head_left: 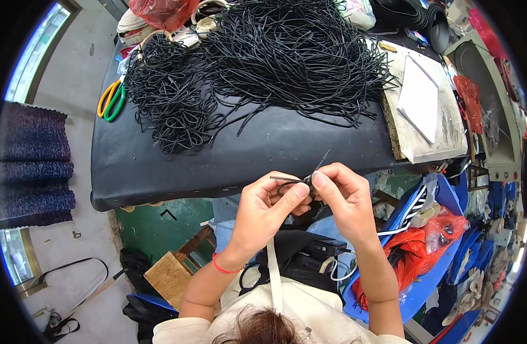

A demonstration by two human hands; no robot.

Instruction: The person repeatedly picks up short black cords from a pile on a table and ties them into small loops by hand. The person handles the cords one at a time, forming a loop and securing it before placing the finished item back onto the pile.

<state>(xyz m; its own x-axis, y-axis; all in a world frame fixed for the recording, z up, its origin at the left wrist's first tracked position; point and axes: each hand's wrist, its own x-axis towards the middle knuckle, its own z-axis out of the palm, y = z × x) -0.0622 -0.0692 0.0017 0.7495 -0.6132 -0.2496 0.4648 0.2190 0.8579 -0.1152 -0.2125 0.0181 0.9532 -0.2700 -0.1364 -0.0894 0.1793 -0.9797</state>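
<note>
Between my fingers, just in front of the table's near edge, is a thin black cord bent into a small loop or knot. My left hand pinches it between thumb and fingers, and a red band circles that wrist. Close beside it, my right hand pinches the same cord, whose end pokes up past the fingertips. How the cord is crossed is partly hidden by my fingers. Beyond my hands, a large heap of straight black cords lies on the black-covered table, with a smaller pile of looped cords to its left.
Scissors with orange and green handles lie at the table's left. At the right, a worn board carries a white sheet. Below it stands a blue bin with red plastic bags. A wooden stool is at lower left.
</note>
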